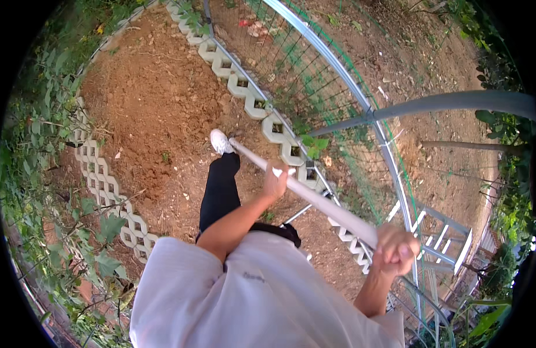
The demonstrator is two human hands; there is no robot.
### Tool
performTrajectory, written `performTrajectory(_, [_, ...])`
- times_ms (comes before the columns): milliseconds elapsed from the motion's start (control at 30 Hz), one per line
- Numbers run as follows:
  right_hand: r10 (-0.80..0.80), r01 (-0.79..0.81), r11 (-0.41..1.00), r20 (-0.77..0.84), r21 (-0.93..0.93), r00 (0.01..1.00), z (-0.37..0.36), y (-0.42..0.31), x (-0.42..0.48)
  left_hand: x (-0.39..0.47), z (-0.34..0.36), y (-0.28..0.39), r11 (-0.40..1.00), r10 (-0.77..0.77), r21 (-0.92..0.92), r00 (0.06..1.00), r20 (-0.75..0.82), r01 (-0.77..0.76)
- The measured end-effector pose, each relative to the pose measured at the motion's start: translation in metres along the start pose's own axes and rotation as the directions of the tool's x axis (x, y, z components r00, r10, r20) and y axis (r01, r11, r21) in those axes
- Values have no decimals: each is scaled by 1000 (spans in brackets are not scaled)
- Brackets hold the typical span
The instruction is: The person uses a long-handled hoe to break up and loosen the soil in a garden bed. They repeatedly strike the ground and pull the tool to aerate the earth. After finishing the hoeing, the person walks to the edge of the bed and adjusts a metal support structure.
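Both my hands grip a long pale handle (333, 211) that slants from beside my right side down to the ground ahead. My left hand (276, 178) is wrapped around its lower half, with a small white patch at the fingers. My right hand (397, 250) is closed over the upper end. The handle's lower end meets the soil right beside my white shoe (220, 141); a bit of something dark shows there, but the tool's head cannot be made out. Loose reddish-brown soil (159, 95) spreads ahead and to the left of the shoe.
White lattice concrete blocks (252, 102) edge the soil on the right, with another row (100, 167) on the left. Beyond the right row stand wire mesh fencing and a curved metal pipe (355, 87). A metal ladder (444, 239) is at right. Leafy plants (54, 117) crowd the left.
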State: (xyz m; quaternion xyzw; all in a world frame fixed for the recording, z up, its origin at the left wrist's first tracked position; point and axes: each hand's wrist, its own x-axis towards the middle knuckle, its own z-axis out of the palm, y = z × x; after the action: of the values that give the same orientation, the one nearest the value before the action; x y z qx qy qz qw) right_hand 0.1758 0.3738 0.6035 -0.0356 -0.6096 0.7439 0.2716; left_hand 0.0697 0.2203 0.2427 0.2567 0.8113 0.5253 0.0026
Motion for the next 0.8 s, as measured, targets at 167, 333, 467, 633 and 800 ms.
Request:
performTrajectory(167, [60, -55, 998, 157, -39, 986, 27, 19, -23, -3, -64, 0, 743, -611, -135, 747, 262, 656])
performTrajectory(333, [551, -416, 760, 156, -499, 820, -32, -8, -104, -68, -25, 24, 833, -550, 73, 835, 16, 548])
performTrajectory(467, [930, -791, 161, -177, -591, 321, -104, -19, -195, -120, 29, 53, 760, -636, 351, 735, 233, 547])
performTrajectory(633, [930, -604, -288, -368, -743, 10, -216, 57, -334, -202, 102, 16, 313, -892, 107, 253, 374, 944])
performTrajectory(800, [729, -266, -592, -646, -761, 226, -304, 173, -464, -287, 156, -150, -363, -920, -366, -269, 283, 857])
